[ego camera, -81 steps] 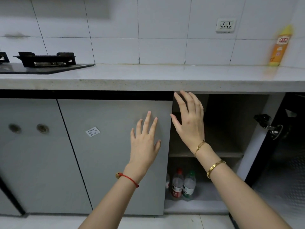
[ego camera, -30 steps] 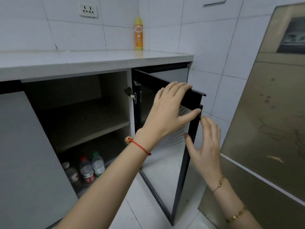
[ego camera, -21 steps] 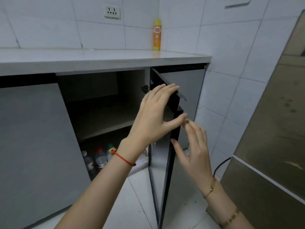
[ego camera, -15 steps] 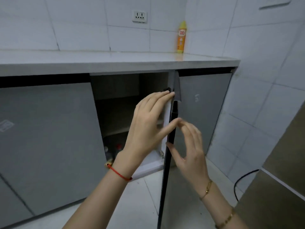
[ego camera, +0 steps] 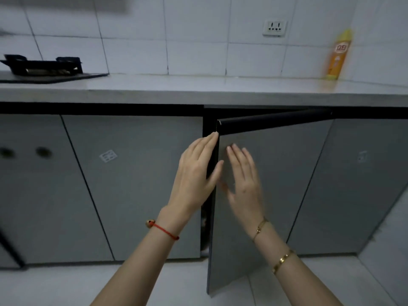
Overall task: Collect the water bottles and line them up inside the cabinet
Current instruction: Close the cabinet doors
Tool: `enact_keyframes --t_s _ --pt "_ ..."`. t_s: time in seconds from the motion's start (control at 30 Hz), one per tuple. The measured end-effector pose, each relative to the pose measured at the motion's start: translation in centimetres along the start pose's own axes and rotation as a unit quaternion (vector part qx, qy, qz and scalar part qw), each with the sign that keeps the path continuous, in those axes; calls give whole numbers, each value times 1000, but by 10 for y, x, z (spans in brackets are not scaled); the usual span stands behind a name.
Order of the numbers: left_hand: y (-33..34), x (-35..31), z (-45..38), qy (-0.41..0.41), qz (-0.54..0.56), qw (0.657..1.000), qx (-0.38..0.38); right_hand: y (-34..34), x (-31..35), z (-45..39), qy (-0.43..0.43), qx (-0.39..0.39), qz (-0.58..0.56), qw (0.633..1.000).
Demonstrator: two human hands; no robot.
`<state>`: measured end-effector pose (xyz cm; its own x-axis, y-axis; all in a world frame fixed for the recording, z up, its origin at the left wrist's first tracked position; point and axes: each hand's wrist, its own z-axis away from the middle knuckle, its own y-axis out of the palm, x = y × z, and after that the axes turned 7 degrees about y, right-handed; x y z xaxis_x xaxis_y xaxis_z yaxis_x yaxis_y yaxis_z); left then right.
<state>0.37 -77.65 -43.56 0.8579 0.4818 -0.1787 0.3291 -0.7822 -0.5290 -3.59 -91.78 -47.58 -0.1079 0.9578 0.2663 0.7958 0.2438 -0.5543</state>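
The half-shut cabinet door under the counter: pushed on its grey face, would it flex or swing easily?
The cabinet door looks like a flat rigid panel, so it should probably swing as one piece rather than flex. The right hand lies flat on its face and the left hand at its free edge; such light contact suggests it moves easily.

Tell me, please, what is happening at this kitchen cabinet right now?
A person is handling the cabinet door, which stands ajar with only a narrow gap showing. The left hand rests at the door's free edge, thumb across it, and the right hand lies flat on its front with straight fingers. The inside is almost hidden, so no bottles can be made out. A yellow bottle stands on the counter.
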Motion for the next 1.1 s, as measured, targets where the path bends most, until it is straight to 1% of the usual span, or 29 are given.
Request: enact_keyframes --t_s 0.1,0.2,0.33,0.47,0.57,0.77,0.93,1.0,1.1 --pt "13 26 1 -33 -28 999 33 26 -2 -20 -1 5 20 1000" --pt "28 50 1 -63 -57 995 49 47 -6 -35 -7 3 56 998" --pt "45 72 5 -94 -107 987 72 65 -14 -52 -19 -7 72 997" --pt "61 87 10 -118 -112 982 97 80 -20 -65 -34 -7 110 993" --pt "70 93 13 -123 -100 983 91 90 -23 -73 -34 -9 120 992" --pt "78 98 18 -119 -126 982 81 96 -29 -76 -46 -17 141 989" --pt "75 97 21 -121 -109 982 93 92 -29 -75 -41 -3 107 993" --pt "66 93 23 -121 -96 984 84 85 -30 -71 -45 -9 74 996" --pt "46 86 27 -90 -84 991 54 70 -32 -58 -25 -17 26 999"
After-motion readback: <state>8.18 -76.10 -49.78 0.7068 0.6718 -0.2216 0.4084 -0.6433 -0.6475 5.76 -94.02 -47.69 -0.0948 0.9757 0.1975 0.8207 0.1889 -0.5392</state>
